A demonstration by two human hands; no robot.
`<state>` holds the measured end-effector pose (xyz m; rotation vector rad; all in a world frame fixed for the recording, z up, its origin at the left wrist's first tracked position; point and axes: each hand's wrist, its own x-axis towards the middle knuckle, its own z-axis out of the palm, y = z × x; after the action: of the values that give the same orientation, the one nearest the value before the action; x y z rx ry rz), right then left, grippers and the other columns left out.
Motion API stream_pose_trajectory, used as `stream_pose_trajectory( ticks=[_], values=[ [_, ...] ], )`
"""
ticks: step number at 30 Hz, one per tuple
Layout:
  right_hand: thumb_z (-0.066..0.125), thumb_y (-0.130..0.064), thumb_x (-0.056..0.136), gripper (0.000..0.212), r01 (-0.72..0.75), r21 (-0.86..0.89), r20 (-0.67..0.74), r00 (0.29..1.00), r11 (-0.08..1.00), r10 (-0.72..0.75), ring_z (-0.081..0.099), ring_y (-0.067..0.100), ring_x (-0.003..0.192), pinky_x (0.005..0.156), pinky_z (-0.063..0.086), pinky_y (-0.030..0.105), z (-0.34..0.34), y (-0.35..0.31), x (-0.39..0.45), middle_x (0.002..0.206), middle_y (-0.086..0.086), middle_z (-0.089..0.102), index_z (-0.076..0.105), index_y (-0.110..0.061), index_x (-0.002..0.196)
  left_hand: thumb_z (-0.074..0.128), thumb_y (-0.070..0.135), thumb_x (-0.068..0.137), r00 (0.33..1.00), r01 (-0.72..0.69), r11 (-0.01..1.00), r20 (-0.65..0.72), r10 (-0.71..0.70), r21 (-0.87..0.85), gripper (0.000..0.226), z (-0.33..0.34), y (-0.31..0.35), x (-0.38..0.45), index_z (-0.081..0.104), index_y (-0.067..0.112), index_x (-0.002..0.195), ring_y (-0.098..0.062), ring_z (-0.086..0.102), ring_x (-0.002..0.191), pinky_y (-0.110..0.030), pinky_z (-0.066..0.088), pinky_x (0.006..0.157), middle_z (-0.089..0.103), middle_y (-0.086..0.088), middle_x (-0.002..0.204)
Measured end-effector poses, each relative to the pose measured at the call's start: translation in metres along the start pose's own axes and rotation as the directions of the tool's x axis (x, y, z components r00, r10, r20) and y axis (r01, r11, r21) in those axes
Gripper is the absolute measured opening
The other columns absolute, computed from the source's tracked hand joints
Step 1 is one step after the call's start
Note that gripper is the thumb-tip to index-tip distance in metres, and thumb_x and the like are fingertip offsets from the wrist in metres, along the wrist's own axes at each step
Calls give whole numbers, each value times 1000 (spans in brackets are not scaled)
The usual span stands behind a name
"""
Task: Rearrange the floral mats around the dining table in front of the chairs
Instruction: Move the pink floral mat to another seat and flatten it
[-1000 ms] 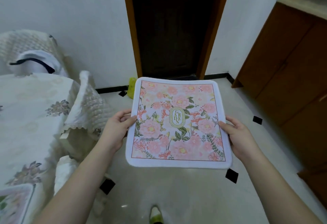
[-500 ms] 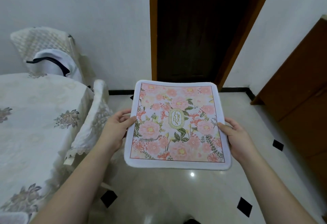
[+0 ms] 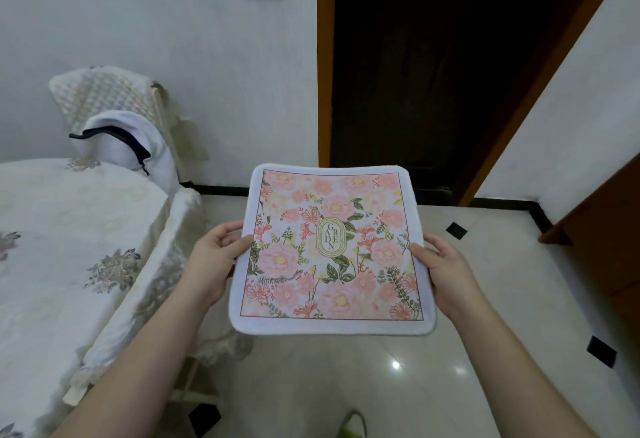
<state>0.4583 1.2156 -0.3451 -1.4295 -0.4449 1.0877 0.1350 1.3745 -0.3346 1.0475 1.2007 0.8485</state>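
Floral mat (image 3: 330, 250) held level above the tiled floor (image 3: 485, 299), right of the dining table (image 3: 69, 247); left hand (image 3: 214, 261) pinches its left edge; right hand (image 3: 446, 275) pinches its right edge.

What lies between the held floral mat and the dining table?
In the head view, only the left hand separates floral mat and dining table.
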Motion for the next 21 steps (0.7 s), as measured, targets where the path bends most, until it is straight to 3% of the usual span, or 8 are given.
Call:
stream_pose_trajectory(
  ticks=[2, 6, 11, 18, 21],
  values=[
    [63, -14, 94, 26, -2, -15, 20, 1000, 1000, 2, 74, 35, 87, 68, 60, 46, -3, -10, 24, 98, 16, 76, 61, -21, 119, 64, 5, 91, 1000, 1, 1000, -26, -1, -25, 24, 12, 6, 13, 65, 15, 113, -35, 71, 81, -54, 58, 77, 74, -16, 99],
    [63, -14, 94, 21, -8, -41, 18, 1000, 999, 9, 74, 34, 83, 69, 60, 47, -3, -25, 65, 94, 14, 76, 63, -21, 113, 65, 5, 91, 997, -13, 999, -76, 10, -47, 22, 30, 12, 33, 66, 15, 110, -28, 73, 72, -46, 61, 68, 76, -10, 91],
    [62, -12, 94, 20, -26, -46, 60, 998, 999, 29, 74, 34, 82, 60, 60, 41, 8, -37, 104, 93, 14, 76, 64, -21, 113, 65, 5, 90, 994, -21, 998, -109, 14, -59, 24, 30, 16, 63, 66, 13, 112, -29, 72, 74, -50, 59, 73, 75, -12, 94],
    [62, -12, 94, 21, -36, -94, 100, 994, 995, 45, 75, 32, 81, 59, 59, 38, 53, -52, 166, 93, 14, 76, 64, -21, 113, 66, 5, 90, 988, -17, 995, -157, 1, -99, 23, 11, 22, 124, 68, 17, 109, -30, 73, 77, -51, 59, 76, 76, -10, 94],
    [61, -13, 95, 22, -29, -127, 128, 991, 992, 45, 75, 30, 82, 59, 59, 37, 79, -58, 195, 94, 11, 77, 63, -21, 115, 66, 6, 90, 988, -39, 993, -155, 20, -116, 21, 0, 28, 155, 69, 19, 106, -29, 73, 76, -45, 61, 68, 76, -11, 96]
  ],
)
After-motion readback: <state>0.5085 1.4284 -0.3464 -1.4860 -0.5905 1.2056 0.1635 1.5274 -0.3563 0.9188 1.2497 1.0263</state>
